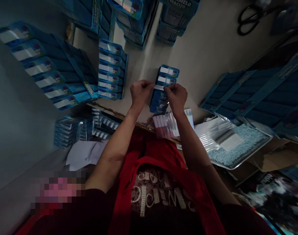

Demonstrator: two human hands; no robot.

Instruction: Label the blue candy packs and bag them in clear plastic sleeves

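Note:
A short row of blue candy boxes (155, 106) lies on the table before me, with white labels on the two farthest ones. My left hand (139, 93) pinches one end of a white label (159, 87) that lies across the middle of the row. At its other end, the fingers of my right hand (177, 97) are closed on the same label. A small shiny strip (164, 103) shows under the right hand; I cannot make out what it is. Close to my body, a sheet of labels (161, 122) lies partly beneath my right forearm.
Labelled blue boxes (111, 70) stand stacked to the left, with a larger stack (53, 70) beyond. More boxes (175, 16) are at the back. Black-handled scissors (249, 19) lie far right. A metal tray (251, 143) of small pale-blue pieces sits below boxes (251, 88) at right.

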